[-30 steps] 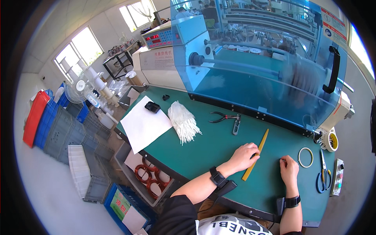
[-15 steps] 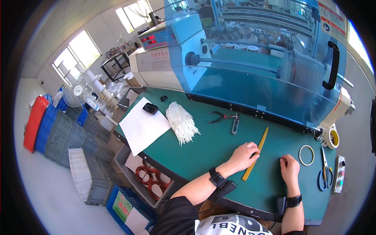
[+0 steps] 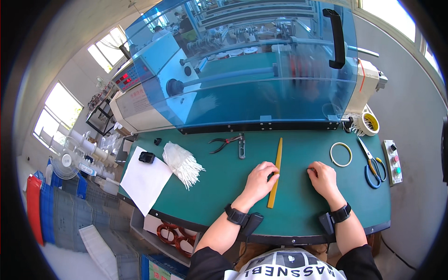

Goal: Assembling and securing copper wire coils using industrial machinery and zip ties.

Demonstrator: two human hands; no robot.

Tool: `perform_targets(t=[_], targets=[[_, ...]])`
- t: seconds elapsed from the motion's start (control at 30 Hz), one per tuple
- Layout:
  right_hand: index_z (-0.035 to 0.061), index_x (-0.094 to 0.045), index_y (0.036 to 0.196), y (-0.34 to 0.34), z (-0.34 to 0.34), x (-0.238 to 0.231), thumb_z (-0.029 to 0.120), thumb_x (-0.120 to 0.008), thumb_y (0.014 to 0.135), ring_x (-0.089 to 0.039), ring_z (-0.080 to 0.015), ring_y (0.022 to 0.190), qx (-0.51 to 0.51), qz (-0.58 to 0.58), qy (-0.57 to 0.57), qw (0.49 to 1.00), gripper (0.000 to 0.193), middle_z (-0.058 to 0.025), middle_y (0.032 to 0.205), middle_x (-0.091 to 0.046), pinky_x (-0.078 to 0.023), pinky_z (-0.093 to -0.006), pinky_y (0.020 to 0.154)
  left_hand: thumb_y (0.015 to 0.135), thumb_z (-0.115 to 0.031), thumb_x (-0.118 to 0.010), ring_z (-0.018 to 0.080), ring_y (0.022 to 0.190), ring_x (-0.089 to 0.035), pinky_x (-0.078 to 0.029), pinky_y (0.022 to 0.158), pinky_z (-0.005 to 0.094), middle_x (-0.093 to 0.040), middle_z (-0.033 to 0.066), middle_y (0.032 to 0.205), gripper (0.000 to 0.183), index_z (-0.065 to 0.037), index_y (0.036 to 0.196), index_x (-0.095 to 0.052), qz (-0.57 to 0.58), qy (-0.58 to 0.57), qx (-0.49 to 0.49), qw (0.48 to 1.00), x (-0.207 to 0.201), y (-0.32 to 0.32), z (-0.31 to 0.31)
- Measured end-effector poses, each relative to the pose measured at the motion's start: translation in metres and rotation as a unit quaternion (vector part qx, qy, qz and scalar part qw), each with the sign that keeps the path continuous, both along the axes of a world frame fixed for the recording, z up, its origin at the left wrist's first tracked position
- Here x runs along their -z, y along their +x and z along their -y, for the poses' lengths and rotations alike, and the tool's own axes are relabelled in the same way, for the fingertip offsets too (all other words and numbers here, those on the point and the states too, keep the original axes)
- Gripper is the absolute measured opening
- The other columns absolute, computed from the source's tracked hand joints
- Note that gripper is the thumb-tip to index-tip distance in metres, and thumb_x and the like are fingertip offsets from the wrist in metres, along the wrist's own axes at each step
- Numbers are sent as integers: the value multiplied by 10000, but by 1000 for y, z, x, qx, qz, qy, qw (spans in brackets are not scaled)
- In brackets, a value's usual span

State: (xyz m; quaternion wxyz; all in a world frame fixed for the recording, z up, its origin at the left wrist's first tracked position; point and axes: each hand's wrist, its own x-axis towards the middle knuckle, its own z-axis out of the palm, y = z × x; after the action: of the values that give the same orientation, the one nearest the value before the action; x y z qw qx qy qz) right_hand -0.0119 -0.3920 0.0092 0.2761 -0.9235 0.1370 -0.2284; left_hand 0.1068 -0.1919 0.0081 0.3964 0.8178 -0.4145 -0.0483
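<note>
My left hand [image 3: 261, 183] rests on the green table with its fingers curled. Its fingertips meet the left edge of a long, tapered yellow strip [image 3: 275, 190], which lies flat and points away from me. I see nothing held in this hand. To the right of the strip my right hand [image 3: 323, 181] also rests on the tabletop, fingers and thumb drawn together, apart from any tool. A pale yellow ring [image 3: 341, 154] lies just beyond it. Farther right are scissors [image 3: 372, 164] with blue and yellow handles.
A winding machine with a clear blue cover [image 3: 224, 105] spans the back; reddish coils [image 3: 310, 63] blur inside. Pliers [image 3: 225, 144], a metal tool [image 3: 241, 147], a bag of white sticks [image 3: 179, 163], white paper [image 3: 145, 179], tape [image 3: 369, 124] and a button box [image 3: 393, 162] surround the hands.
My view has turned to the right, so the whole scene sits farther left and more level. Both hands keep their places on the table, and the yellow strip has not visibly moved.
</note>
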Motion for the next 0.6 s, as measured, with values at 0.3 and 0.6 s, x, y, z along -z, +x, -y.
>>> perform_targets(t=[0.3,0.6], targets=[[40,-613,817,-1,-1,0,99,-627,767,-610,-297,652,-3,8,2,1000,79,-100,740,-622,-482,-380,589,765,-151,-686,270,1032,-531,-436,907,365,-578,60,1109,285,-58,1026,-619,25,27,7,999,-7,-3,-2],[47,-612,818,2,2,2,105,-619,775,-611,-306,660,1,-6,1,1000,72,-102,741,-626,-483,-389,596,793,-107,-631,272,1019,-541,-443,896,369,-592,74,1084,222,-49,1006,-623,14,15,3,1000,-3,1,0]])
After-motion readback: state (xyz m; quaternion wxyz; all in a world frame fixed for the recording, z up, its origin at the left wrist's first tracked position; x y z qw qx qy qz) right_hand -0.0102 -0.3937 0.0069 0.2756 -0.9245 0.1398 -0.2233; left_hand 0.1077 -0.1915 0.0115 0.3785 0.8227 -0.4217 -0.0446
